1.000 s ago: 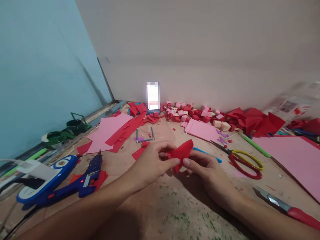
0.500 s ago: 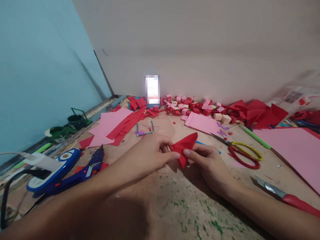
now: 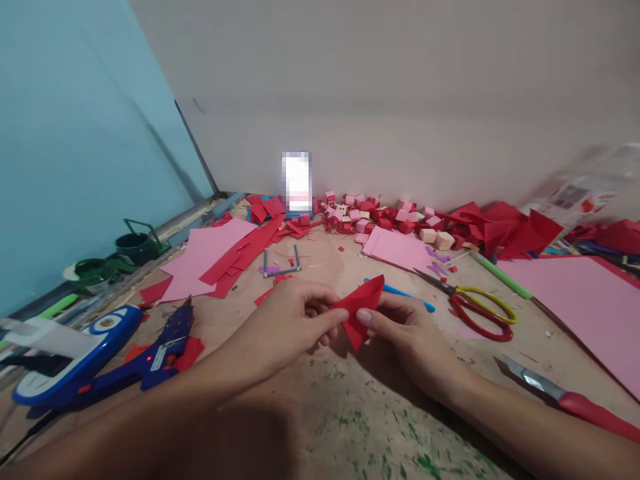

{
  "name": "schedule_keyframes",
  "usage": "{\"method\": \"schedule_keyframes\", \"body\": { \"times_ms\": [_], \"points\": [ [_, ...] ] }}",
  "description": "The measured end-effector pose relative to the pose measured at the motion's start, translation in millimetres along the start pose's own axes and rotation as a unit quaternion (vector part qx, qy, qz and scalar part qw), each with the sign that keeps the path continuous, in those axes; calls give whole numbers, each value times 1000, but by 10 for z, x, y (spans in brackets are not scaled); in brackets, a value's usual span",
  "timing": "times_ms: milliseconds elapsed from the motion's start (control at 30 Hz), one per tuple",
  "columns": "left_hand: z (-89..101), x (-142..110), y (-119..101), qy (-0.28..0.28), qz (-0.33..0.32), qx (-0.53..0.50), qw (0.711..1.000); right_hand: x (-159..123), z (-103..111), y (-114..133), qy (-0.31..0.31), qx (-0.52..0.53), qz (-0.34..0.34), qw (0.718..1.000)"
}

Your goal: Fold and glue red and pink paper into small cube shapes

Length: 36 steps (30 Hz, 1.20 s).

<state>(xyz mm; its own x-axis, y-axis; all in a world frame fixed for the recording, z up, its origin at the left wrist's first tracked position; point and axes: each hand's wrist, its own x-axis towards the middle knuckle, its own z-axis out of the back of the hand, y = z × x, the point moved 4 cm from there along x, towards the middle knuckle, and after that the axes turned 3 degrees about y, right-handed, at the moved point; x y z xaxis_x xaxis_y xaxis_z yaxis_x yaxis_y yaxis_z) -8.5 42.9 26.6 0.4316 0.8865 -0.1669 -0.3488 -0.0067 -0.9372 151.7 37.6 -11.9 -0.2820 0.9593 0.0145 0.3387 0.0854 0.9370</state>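
Red paper (image 3: pixel 361 312), folded to sharp points, sits between the two hands just above the bench (image 3: pixel 320 427), near its middle. The left hand (image 3: pixel 295 317) has it in a narrow grip, thumb laid on the near face at one edge, the other fingers curled, partly hidden. The right hand (image 3: pixel 413 327) pinches the opposite side, its thumb pressed flat near the centre and its fingers behind the sheet, so that grip is closed on the paper too; how the hidden fingertips meet it, I cannot tell. Just beyond the right hand lies a blue stick (image 3: pixel 407 294), and to its right open scissors (image 3: pixel 483 313) with one red and one yellow handle. Nearer the right forearm rests a red-handled knife (image 3: pixel 565 398). Beyond the hands are a stack of pink paper (image 3: pixel 400 251) and a heap of small red and pink cubes (image 3: pixel 385 217), with a bright phone (image 3: pixel 297 181) upright against the wall (image 3: pixel 380 87). Over on the left, a blue glue gun (image 3: pixel 165 350) lies beside a blue-and-white power strip (image 3: pixel 107 340), with green cups (image 3: pixel 135 248) farther back.
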Motion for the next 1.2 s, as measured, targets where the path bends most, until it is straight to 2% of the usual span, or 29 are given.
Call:
{"method": "schedule_keyframes", "body": {
  "times_ms": [67,200,367,467,600,800,933,1200],
  "points": [
    [-12,-9,6,8,-16,-15,1000,-6,-37,-2,11,14,-10,1000],
    [-25,-6,39,2,-27,-48,998,-17,-62,-3,-4,21,-13,1000],
    [-62,27,115,13,7,-69,997,-18,-81,-26,20,46,-18,999],
    [-71,39,139,23,26,-80,996,-8,-76,-27,31,14,-9,999],
    [-70,34,139,36,38,-89,995,4,-28,-9,8,-34,8,999],
    [-58,15,127,39,14,-58,997,7,35,13,13,-108,21,994],
    [-43,6,110,23,-13,-31,999,-3,28,-13,19,-76,7,997],
    [-57,26,127,16,-1,-25,1000,13,27,-54,36,-24,7,999]
  ]
}}
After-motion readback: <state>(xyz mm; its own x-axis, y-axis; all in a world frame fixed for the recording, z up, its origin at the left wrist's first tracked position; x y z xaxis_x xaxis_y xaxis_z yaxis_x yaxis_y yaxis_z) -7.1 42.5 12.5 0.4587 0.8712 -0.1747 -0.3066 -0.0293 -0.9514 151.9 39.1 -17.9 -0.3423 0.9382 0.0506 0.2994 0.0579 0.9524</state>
